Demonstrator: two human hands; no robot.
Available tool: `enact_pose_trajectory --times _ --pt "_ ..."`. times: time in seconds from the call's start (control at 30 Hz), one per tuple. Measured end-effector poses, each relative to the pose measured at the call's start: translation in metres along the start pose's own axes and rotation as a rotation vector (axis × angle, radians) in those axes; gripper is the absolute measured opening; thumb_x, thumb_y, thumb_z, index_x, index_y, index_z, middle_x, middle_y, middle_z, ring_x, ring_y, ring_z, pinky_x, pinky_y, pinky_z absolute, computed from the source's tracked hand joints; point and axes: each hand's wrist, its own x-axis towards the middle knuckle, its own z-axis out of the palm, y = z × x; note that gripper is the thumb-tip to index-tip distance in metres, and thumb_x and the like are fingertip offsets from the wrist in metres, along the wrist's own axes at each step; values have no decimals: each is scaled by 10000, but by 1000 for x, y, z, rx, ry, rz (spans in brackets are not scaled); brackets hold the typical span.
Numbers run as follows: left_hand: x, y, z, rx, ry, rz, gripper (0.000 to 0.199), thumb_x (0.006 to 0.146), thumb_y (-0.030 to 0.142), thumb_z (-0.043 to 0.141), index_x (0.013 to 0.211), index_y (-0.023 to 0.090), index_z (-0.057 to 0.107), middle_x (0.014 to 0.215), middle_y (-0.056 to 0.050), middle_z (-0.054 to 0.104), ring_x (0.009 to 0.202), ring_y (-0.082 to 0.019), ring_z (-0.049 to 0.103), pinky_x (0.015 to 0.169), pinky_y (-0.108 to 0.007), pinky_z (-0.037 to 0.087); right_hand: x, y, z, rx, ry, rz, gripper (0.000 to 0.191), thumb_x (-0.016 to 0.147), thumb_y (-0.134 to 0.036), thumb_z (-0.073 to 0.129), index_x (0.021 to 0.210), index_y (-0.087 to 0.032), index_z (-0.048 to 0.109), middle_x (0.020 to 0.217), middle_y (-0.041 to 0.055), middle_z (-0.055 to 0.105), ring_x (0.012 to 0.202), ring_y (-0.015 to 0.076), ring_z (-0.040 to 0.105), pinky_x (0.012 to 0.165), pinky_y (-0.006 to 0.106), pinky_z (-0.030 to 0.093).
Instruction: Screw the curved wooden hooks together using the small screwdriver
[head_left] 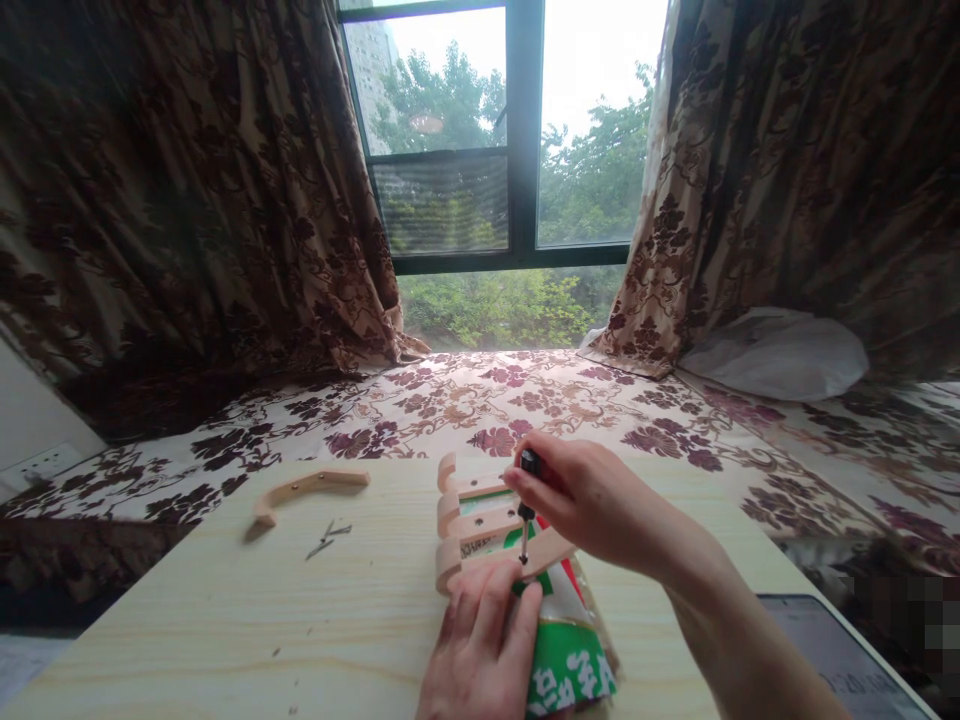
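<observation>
Gripping: one screwdriver [528, 462], dark handle, closed in the right hand [562, 492], shaft upright, tip at a hole in the near wooden piece [551, 557]. Handle likely light and firm; best held by its thick upper part.
Near wooden piece: pale, curled at its left end, lying across a soft green packet [564, 648]; nearest of three. Likely light, stiff, not fragile, smooth enough to slide or rock on the packet; best held at its flat sides or curl.
Left hand [480, 635]: fingers pressing upon that piece, near side; whether closed around it, cannot tell.
Loose wooden piece [309, 485]: far left on the table [187, 610].
Screws [328, 538]: small, bunched, nearer than the loose piece; likely hard, fiddly; pinch by the heads.
</observation>
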Motion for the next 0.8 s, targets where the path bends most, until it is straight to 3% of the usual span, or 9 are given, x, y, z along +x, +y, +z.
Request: enact_pose_trajectory --times 0.27,0.43,0.67,0.8 --pt "2 4 -5 -105 -50 -42 497 921 493 343 1206 121 508 1236 -184 488 1214 -310 431 990 -469 414 1 3 -2 12 -1 -3 90 890 -302 491 896 -217 520 714 -13 577 612 123 480 569 242 306" --pt "3 4 -6 -107 -59 -44 506 917 509 346 1195 124 518 1235 -182 489 1214 -313 433 991 -469 414 1 3 0 -43 23 13 150 887 -314 497 787 -202 503 636 -24 545 557 111 445 538 242 282" --pt "2 4 -8 -84 -74 -46 497 908 497 374 1222 134 501 1243 -177 499 1212 -309 439 964 -457 443 -2 -6 -6 -19 -47 -40 134 887 -285 485 801 -196 537 651 -13 546 571 113 447 539 241 291" --pt "3 4 -10 -99 -93 -48 490 902 482 402 1225 127 504 1252 -182 495 1220 -316 430 963 -467 443 0 -2 -3 -18 -9 -30 184 894 -305 484 748 -192 492 638 -10 536 566 112 433 535 245 287"
